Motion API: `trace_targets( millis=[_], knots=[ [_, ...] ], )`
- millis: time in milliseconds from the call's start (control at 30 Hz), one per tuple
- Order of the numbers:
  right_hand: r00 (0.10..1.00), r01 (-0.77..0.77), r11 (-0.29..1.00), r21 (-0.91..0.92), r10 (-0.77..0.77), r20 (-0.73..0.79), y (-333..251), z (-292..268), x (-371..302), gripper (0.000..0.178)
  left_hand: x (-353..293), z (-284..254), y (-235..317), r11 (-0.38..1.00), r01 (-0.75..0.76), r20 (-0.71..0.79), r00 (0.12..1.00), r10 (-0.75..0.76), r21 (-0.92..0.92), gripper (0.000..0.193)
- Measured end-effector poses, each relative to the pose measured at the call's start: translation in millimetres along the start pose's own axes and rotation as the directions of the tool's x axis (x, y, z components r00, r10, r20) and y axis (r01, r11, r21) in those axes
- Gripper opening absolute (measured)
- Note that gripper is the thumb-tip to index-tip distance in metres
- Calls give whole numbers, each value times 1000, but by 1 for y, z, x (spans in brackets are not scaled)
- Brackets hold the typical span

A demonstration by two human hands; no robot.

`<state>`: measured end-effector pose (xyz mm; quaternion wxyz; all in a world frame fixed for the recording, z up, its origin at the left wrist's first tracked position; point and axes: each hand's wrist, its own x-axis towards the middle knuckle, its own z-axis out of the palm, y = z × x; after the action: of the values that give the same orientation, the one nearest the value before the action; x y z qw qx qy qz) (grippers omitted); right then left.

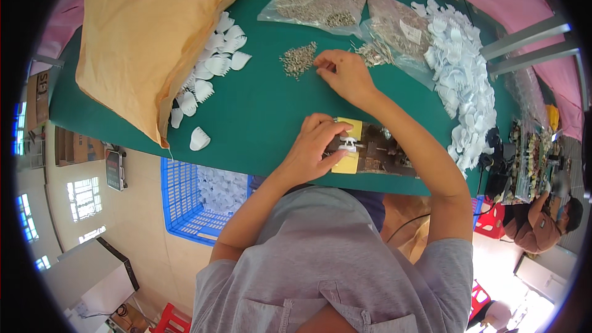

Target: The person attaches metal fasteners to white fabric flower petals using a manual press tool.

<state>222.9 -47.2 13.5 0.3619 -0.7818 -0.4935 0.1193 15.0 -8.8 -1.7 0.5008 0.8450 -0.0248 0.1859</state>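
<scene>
A small dark metal jig (376,148) with yellow pads (346,163) sits at the table's near edge. In its middle lies a small white plastic piece (349,143). My left hand (310,148) is closed round the jig's left end, index finger on the far pad and thumb on the near one. Farther away, my right hand (349,75) is bent with thumb and fingertips drawn together at the right side of a loose pile of small metal parts (298,60). Whatever those fingertips may hold is too small to make out.
White scalloped plastic pieces (217,61) spill from a big tan sack (142,37) at left; another heap (459,68) covers the right. Clear bags of metal parts (320,0) lie at the back. A blue crate (185,203) stands below the edge. A co-worker (539,225) sits far right.
</scene>
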Motion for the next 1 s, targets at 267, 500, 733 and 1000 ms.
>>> trace_targets(
  millis=[267, 500, 733, 1000],
  knots=[
    [949, 307, 928, -210, -315, -3, 3, 24, 3, 12, -1, -1, 1, 1000, -27, -4, 1000, 27, 9, 49],
    [958, 260, 955, -144, -274, -81, 9, 27, 9, 9, -1, -2, 0, 999, -35, -23, 999, 36, 22, 46],
    [986, 163, 983, -83, -166, -21, -6, 19, -1, 12, -2, -2, 1, 999, -30, -7, 999, 31, 36, 47],
    [955, 256, 922, -290, -287, -71, 5, 25, 0, 15, -3, 2, 3, 999, -25, -22, 999, 25, 26, 47]
  ],
)
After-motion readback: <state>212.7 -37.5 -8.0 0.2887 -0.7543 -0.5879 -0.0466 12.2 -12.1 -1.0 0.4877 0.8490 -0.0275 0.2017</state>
